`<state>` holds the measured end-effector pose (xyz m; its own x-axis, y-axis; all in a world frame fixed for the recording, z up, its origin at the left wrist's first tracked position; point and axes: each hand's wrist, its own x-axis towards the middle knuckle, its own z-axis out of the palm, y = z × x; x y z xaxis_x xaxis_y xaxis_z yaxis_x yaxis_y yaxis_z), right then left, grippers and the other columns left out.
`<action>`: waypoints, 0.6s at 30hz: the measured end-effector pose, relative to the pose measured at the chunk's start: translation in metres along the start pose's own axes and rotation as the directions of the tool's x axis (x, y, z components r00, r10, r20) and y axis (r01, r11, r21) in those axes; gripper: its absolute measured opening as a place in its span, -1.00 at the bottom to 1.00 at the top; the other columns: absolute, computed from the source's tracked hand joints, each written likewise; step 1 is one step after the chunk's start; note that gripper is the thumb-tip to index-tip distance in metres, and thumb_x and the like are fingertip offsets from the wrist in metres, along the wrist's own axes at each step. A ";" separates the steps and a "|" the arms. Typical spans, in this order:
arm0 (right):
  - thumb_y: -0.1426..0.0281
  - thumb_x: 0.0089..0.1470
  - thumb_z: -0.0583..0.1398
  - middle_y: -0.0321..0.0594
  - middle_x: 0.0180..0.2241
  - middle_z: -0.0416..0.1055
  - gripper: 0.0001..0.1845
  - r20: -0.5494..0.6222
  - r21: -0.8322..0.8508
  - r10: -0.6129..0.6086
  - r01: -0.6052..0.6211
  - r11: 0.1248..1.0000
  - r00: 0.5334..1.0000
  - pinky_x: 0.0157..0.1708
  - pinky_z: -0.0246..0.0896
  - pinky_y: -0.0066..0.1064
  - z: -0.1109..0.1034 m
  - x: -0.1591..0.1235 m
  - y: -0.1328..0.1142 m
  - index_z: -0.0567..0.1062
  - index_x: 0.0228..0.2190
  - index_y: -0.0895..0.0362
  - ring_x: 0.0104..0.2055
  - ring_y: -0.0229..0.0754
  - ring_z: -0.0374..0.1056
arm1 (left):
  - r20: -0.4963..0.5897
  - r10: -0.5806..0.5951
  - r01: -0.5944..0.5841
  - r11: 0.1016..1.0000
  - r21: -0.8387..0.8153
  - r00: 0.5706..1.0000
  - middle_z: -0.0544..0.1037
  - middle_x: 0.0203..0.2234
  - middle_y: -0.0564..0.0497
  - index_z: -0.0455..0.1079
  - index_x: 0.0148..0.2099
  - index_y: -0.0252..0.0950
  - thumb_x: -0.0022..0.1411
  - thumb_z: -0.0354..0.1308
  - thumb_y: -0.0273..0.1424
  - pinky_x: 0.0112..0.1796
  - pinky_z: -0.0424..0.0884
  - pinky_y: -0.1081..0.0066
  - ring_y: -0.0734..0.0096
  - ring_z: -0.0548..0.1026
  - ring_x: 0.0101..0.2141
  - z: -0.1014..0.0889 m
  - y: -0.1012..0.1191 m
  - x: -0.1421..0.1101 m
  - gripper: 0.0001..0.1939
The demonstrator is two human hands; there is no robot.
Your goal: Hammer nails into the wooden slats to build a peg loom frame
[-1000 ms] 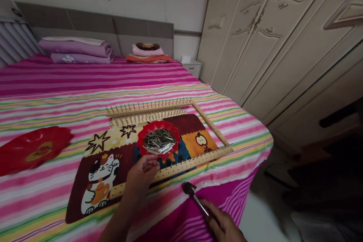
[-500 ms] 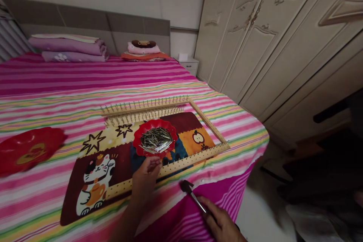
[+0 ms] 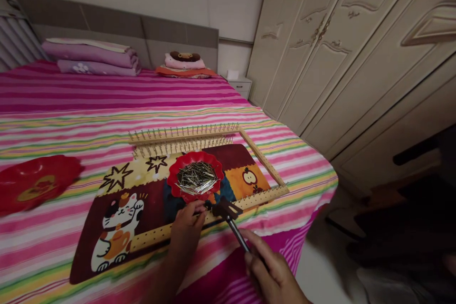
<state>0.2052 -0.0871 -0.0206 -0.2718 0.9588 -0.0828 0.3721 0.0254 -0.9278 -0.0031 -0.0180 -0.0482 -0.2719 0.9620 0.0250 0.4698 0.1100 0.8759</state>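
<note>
My right hand (image 3: 269, 266) grips a hammer (image 3: 237, 232) by its handle. The dark hammer head lies over the front rail of a wooden frame (image 3: 261, 197), just right of my left fingertips. With fingers pinched together, my left hand (image 3: 188, 221) is at that same rail; whatever is between the fingertips is too small to make out. Rows of nails stand up from the far rails and the right part of the front rail, while its left part shows bare holes. Behind my left hand a red scalloped bowl (image 3: 172, 185) holds many loose nails (image 3: 197, 176).
Beneath the frame and bowl is a mat (image 3: 153, 228) with a cat picture. A red plate (image 3: 67, 175) lies at the left on the striped bedsheet (image 3: 42, 247). Folded purple bedding (image 3: 92, 57) is by the headboard. A wardrobe (image 3: 320, 57) stands right of the bed.
The hammer has come up and left, from in front of the frame to over its front rail beside my left fingers. My left hand stays pinched at the rail; the view has shifted slightly.
</note>
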 end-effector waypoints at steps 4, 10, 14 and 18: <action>0.36 0.17 -0.03 -0.40 -0.57 0.20 -0.57 -0.016 -0.044 -0.097 0.096 0.994 0.995 -0.54 0.10 -0.50 0.002 0.022 -0.020 0.28 0.08 0.05 -0.56 -0.29 0.14 | -0.011 0.046 -0.045 0.997 0.068 0.999 0.58 -0.44 0.04 0.41 -0.26 -0.18 -0.02 0.07 -0.28 -0.19 0.36 0.29 0.29 0.49 -0.30 0.001 -0.003 0.001 -0.77; 0.38 0.15 -0.01 -0.41 -0.59 0.17 -0.58 0.040 -0.023 -0.109 0.110 0.994 0.993 -0.54 0.14 -0.52 0.005 0.032 -0.032 0.33 0.05 0.07 -0.59 -0.32 0.10 | -0.011 0.036 -0.035 0.996 0.078 0.999 0.58 -0.43 0.02 0.41 -0.25 -0.20 -0.01 0.05 -0.28 -0.21 0.36 0.29 0.28 0.48 -0.31 0.001 -0.005 0.000 -0.75; 0.33 0.17 -0.02 -0.41 -0.60 0.18 -0.57 -0.001 -0.002 -0.113 0.113 0.994 0.994 -0.58 0.12 -0.53 0.009 0.029 -0.033 0.29 0.08 0.04 -0.61 -0.32 0.07 | -0.004 0.035 -0.035 0.996 0.083 0.999 0.58 -0.43 0.04 0.41 -0.26 -0.18 0.00 0.06 -0.29 -0.22 0.37 0.31 0.29 0.49 -0.31 0.001 -0.009 -0.001 -0.77; 0.29 0.18 -0.02 -0.37 -0.58 0.27 -0.55 0.062 -0.029 -0.099 0.101 0.994 0.993 -0.58 0.18 -0.49 0.010 0.025 -0.031 0.28 0.09 0.04 -0.63 -0.30 0.12 | 0.003 0.026 -0.027 0.992 0.126 1.000 0.58 -0.39 0.04 0.42 -0.24 -0.17 0.00 0.06 -0.31 -0.23 0.37 0.32 0.29 0.49 -0.30 0.001 -0.010 0.000 -0.76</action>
<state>0.1775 -0.0666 0.0024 -0.3623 0.9320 -0.0128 0.3682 0.1304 -0.9206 -0.0072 -0.0194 -0.0575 -0.2564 0.9654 0.0464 0.5787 0.1149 0.8074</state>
